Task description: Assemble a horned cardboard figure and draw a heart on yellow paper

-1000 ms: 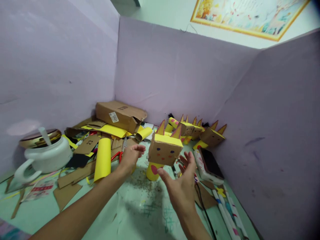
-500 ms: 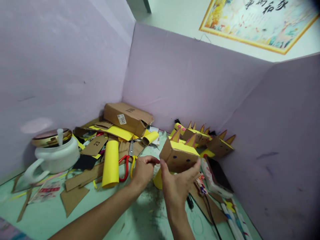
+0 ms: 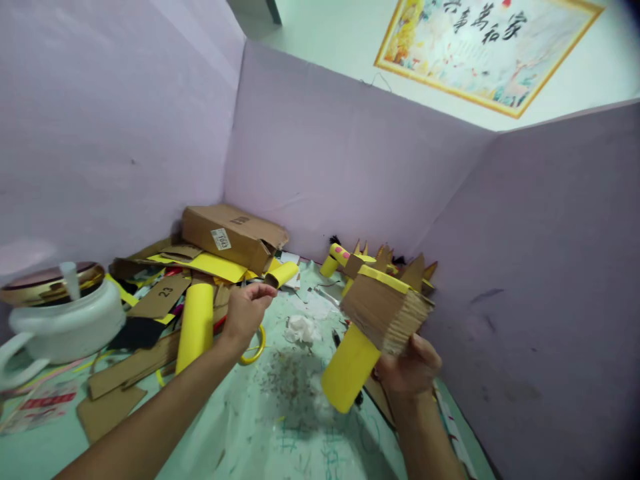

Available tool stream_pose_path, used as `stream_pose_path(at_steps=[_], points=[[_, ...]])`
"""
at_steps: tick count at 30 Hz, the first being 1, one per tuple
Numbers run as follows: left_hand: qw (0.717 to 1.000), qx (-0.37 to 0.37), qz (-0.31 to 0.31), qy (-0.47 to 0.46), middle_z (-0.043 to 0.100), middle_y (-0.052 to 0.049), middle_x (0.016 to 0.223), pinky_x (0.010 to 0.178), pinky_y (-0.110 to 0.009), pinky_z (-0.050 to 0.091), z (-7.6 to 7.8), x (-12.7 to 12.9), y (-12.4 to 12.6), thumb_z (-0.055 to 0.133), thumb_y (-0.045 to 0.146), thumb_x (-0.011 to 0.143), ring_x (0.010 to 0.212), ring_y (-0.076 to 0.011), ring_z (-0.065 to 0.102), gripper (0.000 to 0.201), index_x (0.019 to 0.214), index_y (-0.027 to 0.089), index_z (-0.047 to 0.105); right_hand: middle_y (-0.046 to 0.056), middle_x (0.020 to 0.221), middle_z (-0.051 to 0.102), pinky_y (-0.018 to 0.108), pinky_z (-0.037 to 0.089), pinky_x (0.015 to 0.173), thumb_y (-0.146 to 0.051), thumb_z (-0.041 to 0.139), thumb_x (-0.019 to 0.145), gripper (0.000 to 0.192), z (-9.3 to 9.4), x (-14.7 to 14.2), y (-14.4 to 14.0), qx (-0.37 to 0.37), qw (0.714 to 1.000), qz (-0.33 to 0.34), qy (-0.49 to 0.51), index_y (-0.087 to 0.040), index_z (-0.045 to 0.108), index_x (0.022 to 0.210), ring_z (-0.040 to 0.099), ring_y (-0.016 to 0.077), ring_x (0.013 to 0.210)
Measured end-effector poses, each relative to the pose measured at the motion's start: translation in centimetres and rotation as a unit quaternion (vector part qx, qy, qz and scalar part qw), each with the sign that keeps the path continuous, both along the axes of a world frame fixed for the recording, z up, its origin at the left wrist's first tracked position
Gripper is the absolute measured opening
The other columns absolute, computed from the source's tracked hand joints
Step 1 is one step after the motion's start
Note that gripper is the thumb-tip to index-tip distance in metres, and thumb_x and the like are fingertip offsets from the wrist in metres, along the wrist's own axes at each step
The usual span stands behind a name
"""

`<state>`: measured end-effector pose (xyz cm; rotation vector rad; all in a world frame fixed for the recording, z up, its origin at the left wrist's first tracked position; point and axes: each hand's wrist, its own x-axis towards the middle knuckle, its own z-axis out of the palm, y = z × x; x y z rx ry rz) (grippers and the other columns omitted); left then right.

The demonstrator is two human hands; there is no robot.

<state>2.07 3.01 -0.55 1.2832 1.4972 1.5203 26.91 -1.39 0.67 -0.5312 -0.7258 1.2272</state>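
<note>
My right hand [image 3: 407, 367] grips a cardboard craft figure [image 3: 383, 313], a brown box head with a yellow top strip and pointed ears on a yellow paper tube body [image 3: 349, 367]. It is lifted off the table and tilted, tube end pointing down-left. My left hand [image 3: 245, 310] hovers loosely curled above the scissors' yellow handle ring [image 3: 253, 350], holding nothing I can see. A white wad [image 3: 300, 328] lies on the green table between the hands.
Several finished cardboard figures [image 3: 367, 260] stand at the back corner. A cardboard box [image 3: 233, 233], yellow paper rolls [image 3: 195, 327] and cardboard scraps pile at the left. A white pot [image 3: 60, 323] stands far left. Purple partition walls enclose three sides.
My right hand closed on the figure and lifted it off the table, tilting it to the right. My left hand let go and drew back to the left.
</note>
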Motion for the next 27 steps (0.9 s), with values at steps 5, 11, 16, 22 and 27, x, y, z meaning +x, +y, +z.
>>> stream_pose_path(at_steps=[5, 11, 16, 22, 27], points=[[0.986, -0.013, 0.009, 0.164, 0.069, -0.006, 0.080, 0.066, -0.029, 0.046, 0.9, 0.2, 1.1, 0.052, 0.020, 0.066, 0.075, -0.0214, 0.063, 0.021, 0.082, 0.017, 0.065, -0.001, 0.087, 0.073, 0.041, 0.050, 0.077, -0.027, 0.056, 0.064, 0.033, -1.1, -0.6, 0.2, 0.039, 0.998, -0.010, 0.037, -0.028, 0.066, 0.096, 0.066, 0.0223, 0.081], [0.927, -0.019, -0.002, 0.374, 0.061, -0.014, 0.109, 0.082, -0.041, 0.042, 3.3, 1.7, 3.7, 0.056, 0.024, 0.067, 0.101, -0.0314, 0.055, 0.043, 0.110, 0.019, 0.056, -0.001, 0.088, 0.073, 0.039, 0.051, 0.075, -0.028, 0.055, 0.065, 0.034, -2.0, 0.1, -0.3, 0.033, 0.998, -0.018, 0.042, -0.027, 0.066, 0.097, 0.066, 0.0224, 0.080], [0.874, -0.042, -0.021, 0.484, 0.059, -0.016, 0.110, 0.082, -0.045, 0.043, 4.1, 2.4, 6.4, 0.060, 0.026, 0.070, 0.104, -0.0328, 0.052, 0.040, 0.109, 0.015, 0.055, 0.001, 0.093, 0.072, 0.042, 0.048, 0.086, -0.028, 0.057, 0.061, 0.046, -2.6, -0.3, -0.2, 0.041, 0.997, 0.065, 0.010, -0.027, 0.062, 0.107, 0.065, 0.0241, 0.089], [0.830, -0.046, -0.046, 0.554, 0.056, -0.008, 0.113, 0.081, -0.043, 0.047, 2.7, 4.4, 9.6, 0.052, 0.032, 0.084, 0.097, -0.0212, 0.057, 0.032, 0.111, 0.016, 0.053, 0.005, 0.096, 0.071, 0.046, 0.045, 0.089, -0.024, 0.055, 0.054, 0.052, -2.4, -1.4, -0.4, 0.041, 0.994, 0.105, 0.002, -0.020, 0.062, 0.105, 0.062, 0.0288, 0.097], [0.833, -0.043, -0.029, 0.551, 0.054, -0.010, 0.116, 0.082, -0.044, 0.047, 1.3, 5.8, 10.3, 0.053, 0.030, 0.083, 0.100, -0.0227, 0.055, 0.033, 0.113, 0.015, 0.052, 0.005, 0.092, 0.072, 0.048, 0.044, 0.089, -0.023, 0.052, 0.054, 0.048, -2.3, -1.5, -0.5, 0.046, 0.996, 0.081, -0.005, -0.021, 0.063, 0.101, 0.063, 0.0290, 0.098]])
